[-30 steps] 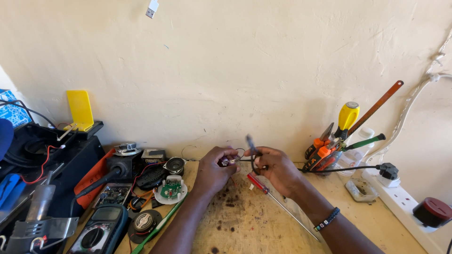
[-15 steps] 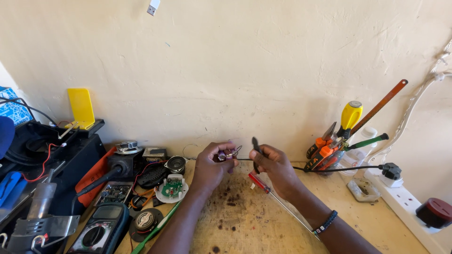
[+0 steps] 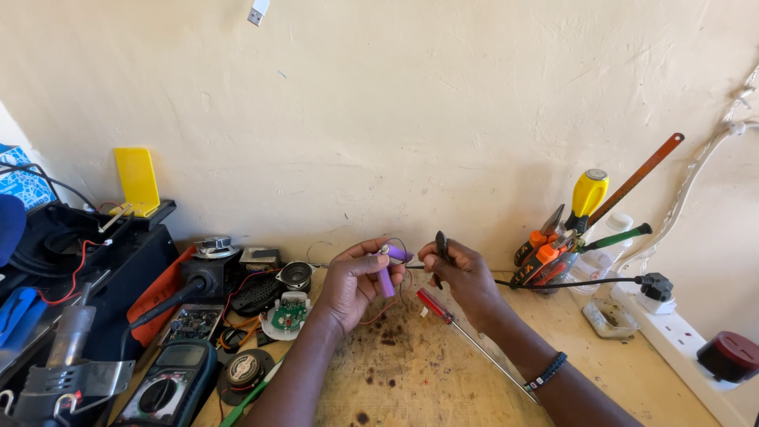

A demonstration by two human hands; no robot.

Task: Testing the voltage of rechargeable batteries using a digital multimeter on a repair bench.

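- We hold two purple cylindrical cells (image 3: 389,269) in our left hand (image 3: 357,281), its fingers (image 3: 365,251) clenched around them just above the bench (image 3: 443,372), in front of the wall.
- Our right hand (image 3: 466,277) grips a dark soldering iron (image 3: 440,247) pencil-fashion, fingers closed on its handle, tip near the top of the cells; its black cord (image 3: 569,282) runs right to a plug at the white power strip (image 3: 672,328).
- Thin red and black wires (image 3: 399,296) loop between the hands; whether the tip touches a terminal we cannot tell.
- To do this well, we judge that the wrists should rest on the bench so both hands are steady.
- We would keep the left fingers well back from the cell end, since heat travels quickly there.
- Contact ought to be brief; a cell handles long heating badly.
- We would keep the cord slack so it cannot tug the iron.
- A red-handled screwdriver (image 3: 443,310) lies just under the hands, a green circuit board (image 3: 288,314) and a multimeter (image 3: 170,387) to the left, and a cup of tools (image 3: 569,237) to the right.
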